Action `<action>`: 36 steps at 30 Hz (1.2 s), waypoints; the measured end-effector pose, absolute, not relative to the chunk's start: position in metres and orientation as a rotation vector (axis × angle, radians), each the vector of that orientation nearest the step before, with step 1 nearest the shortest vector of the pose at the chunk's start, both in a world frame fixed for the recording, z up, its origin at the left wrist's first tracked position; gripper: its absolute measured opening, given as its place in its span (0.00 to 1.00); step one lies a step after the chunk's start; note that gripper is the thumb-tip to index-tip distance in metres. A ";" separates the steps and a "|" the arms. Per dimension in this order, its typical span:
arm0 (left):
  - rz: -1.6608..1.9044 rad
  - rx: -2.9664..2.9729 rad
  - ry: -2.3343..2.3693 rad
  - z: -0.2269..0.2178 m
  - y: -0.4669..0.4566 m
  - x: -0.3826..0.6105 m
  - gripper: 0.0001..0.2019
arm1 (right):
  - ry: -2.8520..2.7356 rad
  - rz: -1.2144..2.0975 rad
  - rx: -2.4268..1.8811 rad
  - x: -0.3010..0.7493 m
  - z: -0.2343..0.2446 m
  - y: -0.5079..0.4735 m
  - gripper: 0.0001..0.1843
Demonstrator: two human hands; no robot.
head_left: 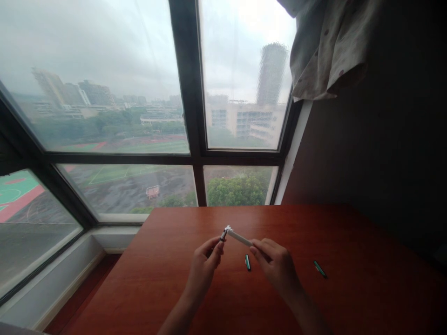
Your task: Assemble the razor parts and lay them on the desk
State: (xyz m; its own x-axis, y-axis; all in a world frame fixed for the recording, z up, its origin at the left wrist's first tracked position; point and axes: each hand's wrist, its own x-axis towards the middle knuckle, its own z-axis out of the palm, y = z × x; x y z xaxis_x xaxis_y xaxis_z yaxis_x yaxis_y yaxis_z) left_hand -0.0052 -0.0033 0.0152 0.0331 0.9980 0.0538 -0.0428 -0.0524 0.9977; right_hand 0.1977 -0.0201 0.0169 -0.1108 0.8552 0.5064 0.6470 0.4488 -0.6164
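Note:
My right hand (275,260) is closed around the lower end of a pale razor handle (240,238), which slants up to the left. At its upper end is a silver head fitting (228,228). Between the thumb and fingers of my left hand (206,260) is a small dark and silver razor cartridge (222,235), touching or very close to that fitting; I cannot tell whether they are joined. On the table below lies a green and black cartridge (247,262), just left of my right hand. A second green and black cartridge (320,269) rests farther right.
The reddish-brown wooden table (167,242) extends under both hands. Beyond its far edge stand windows with dark frames (199,158). A pale curtain (324,51) hangs at the upper right beside a dark wall (377,149). A low white ledge (73,265) runs along the left.

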 end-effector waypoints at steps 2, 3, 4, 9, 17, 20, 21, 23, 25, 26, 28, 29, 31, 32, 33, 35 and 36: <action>1.246 1.170 1.113 0.015 -0.004 -0.003 0.20 | -1.833 0.267 -1.307 0.198 0.013 -0.020 0.11; 1.248 1.146 1.106 0.015 -0.004 -0.002 0.20 | -1.835 0.252 -1.320 0.198 0.012 -0.020 0.11; 1.249 1.126 1.100 0.015 -0.004 -0.001 0.20 | -1.835 0.236 -1.330 0.198 0.011 -0.019 0.11; 1.250 1.067 1.115 0.017 -0.005 0.000 0.20 | -1.841 0.188 -1.353 0.198 0.012 -0.020 0.11; 1.253 1.031 1.132 0.019 -0.004 -0.002 0.22 | -1.790 0.171 -1.361 0.198 0.014 -0.020 0.11; 1.240 1.029 1.130 0.017 -0.002 -0.003 0.22 | -1.795 0.221 -1.324 0.198 0.014 -0.020 0.12; 1.234 1.026 1.122 0.016 -0.002 -0.004 0.22 | -1.803 0.230 -1.312 0.198 0.013 -0.020 0.12; 1.224 1.014 1.097 0.014 -0.001 -0.003 0.22 | -1.805 0.226 -1.308 0.198 0.012 -0.018 0.12; 1.222 1.001 1.072 0.013 -0.001 -0.003 0.22 | -1.782 0.205 -1.319 0.199 0.011 -0.017 0.12; 1.223 0.999 1.065 0.013 -0.001 -0.003 0.22 | -1.768 0.201 -1.320 0.199 0.011 -0.016 0.12; 1.226 1.003 1.067 0.014 -0.001 -0.002 0.22 | -1.750 0.219 -1.303 0.199 0.010 -0.016 0.12; 1.226 1.007 1.071 0.015 -0.001 -0.002 0.22 | -1.750 0.239 -1.286 0.199 0.010 -0.017 0.13; 1.225 1.015 1.085 0.016 -0.002 -0.002 0.22 | -1.759 0.273 -1.259 0.197 0.010 -0.018 0.13; 1.225 1.018 1.089 0.017 -0.003 -0.001 0.22 | -1.764 0.283 -1.253 0.197 0.010 -0.018 0.13; 1.224 1.022 1.091 0.017 -0.003 -0.001 0.22 | -1.767 0.289 -1.255 0.197 0.009 -0.018 0.13; 1.223 1.026 1.083 0.017 -0.003 -0.001 0.22 | -1.756 0.288 -1.270 0.197 0.010 -0.018 0.13; 1.223 1.026 1.075 0.016 -0.003 -0.001 0.22 | -1.743 0.285 -1.278 0.197 0.010 -0.018 0.13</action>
State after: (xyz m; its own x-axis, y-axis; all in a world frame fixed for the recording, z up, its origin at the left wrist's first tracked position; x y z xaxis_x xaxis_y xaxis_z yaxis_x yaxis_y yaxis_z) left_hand -0.0015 -0.0025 0.0159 0.0362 0.9970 -0.0680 -0.1954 0.0738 0.9780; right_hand 0.1972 -0.0176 0.0100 -0.0324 0.8442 0.5351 0.6294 0.4331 -0.6452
